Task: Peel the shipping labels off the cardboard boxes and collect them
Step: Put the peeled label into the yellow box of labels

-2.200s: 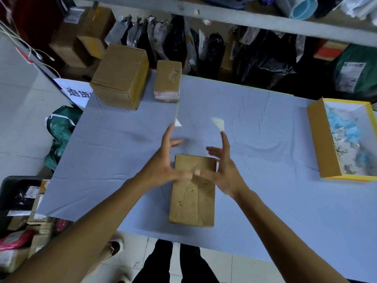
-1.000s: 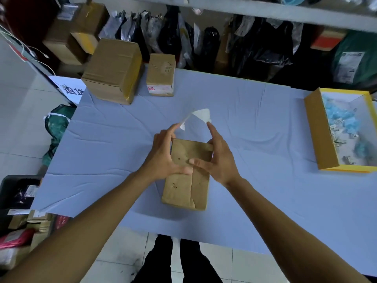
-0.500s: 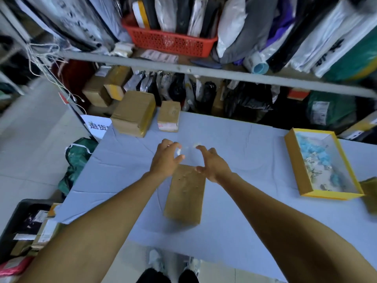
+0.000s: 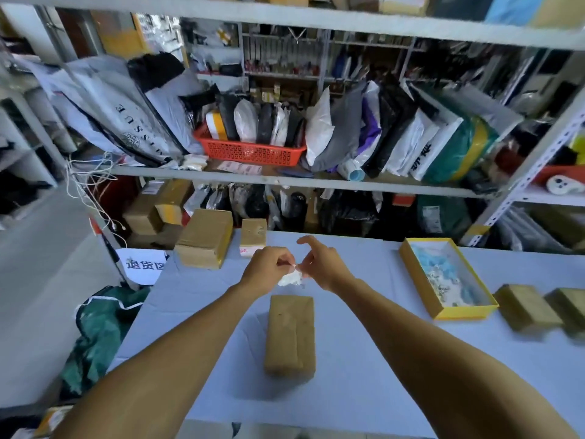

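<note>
Both arms reach forward over the blue-covered table (image 4: 364,375). Left hand (image 4: 267,269) and right hand (image 4: 324,264) meet above the far end of the cardboard box (image 4: 290,334), fingertips of each pinching a crumpled white label (image 4: 291,278) between them. Right index finger arches up, free. Yellow tray (image 4: 414,277) lies to the right.

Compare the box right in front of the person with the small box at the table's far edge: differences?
The near box lies flat and long, its top bare; the far small box is shorter, with a white and red label on its near face. The near box sits alone; the far one stands beside a bigger box. Both are brown cardboard on the blue table.
</note>
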The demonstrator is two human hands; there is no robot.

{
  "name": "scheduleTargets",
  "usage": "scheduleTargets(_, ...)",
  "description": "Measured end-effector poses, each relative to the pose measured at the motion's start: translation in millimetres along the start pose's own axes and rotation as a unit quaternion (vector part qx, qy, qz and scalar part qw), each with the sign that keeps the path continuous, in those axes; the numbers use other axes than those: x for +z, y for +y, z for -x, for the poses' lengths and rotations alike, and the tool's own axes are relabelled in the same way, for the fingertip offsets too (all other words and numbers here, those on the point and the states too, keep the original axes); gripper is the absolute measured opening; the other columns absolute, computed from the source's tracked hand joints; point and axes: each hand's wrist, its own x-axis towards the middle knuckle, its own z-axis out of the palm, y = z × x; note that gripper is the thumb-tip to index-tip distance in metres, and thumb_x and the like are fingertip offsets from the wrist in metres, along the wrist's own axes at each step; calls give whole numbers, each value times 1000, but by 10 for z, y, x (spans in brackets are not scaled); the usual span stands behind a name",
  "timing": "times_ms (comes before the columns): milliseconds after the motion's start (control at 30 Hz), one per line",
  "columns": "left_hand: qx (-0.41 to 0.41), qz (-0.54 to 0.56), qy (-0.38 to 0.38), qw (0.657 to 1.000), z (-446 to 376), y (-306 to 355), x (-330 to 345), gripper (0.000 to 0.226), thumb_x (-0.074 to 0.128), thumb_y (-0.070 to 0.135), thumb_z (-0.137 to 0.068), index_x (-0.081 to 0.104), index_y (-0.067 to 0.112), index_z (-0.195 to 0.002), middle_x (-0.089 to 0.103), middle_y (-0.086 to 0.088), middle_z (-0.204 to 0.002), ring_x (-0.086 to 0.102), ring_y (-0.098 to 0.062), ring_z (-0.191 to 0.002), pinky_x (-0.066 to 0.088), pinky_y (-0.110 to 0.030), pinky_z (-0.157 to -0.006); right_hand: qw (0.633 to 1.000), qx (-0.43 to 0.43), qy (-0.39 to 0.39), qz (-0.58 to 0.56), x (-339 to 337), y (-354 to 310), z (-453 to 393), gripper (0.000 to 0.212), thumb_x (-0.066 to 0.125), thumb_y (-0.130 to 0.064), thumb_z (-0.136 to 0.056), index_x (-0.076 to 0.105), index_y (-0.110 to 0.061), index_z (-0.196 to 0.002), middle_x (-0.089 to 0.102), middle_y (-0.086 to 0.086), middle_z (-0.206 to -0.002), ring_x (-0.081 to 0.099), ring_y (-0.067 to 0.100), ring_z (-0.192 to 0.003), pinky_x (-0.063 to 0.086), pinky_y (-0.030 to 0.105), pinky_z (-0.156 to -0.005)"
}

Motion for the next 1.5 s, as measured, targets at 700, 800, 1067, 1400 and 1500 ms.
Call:
scheduleTargets(700,-63,105,-57,991,307,873,165,12,69,11,-89,76,7,-98,72,-6,-89,62,-12,-79,54,-35,-82,992,59,94,-65,-506,124,741,41,79,-22,-78,41,-13,-92,70,19,-74,60,15,-42,38,16,-35)
scheduleTargets(800,-64,98,-114,987,353,922,138,15,72,11,-87,76,10,-101,72,2,-89,62,-4,-78,50,-18,-70,996,41,74,-32,-538,191,770,36,81,-18,-75,46,-14,-84,65,13,-69,58,13,-44,43,22,-39)
scheduleTargets(1067,-14,62,-39,997,350,875,118,7,77,7,-81,78,10,-87,73,-2,-81,66,-11,-75,55,-34,-81,992,-15,44,-116,-632,119,808,10,63,2,-86,63,-6,-92,70,15,-76,69,18,-64,60,27,-66)
scheduleTargets(1400,-107,215,23,970,367,1037,190,9,79,8,-80,73,5,-85,68,-5,-74,63,-17,-73,55,-22,-68,984,-114,56,129,-762,-2,751,13,77,-15,-77,74,-10,-88,69,-1,-82,57,10,-76,44,17,-62)
scheduleTargets(1500,-114,232,17,966,378,1063,186,3,74,4,-84,73,3,-86,69,-9,-79,65,-18,-75,58,-26,-76,984,-97,65,131,-758,32,750,13,77,-16,-78,69,-10,-86,69,5,-85,56,14,-76,44,24,-63)
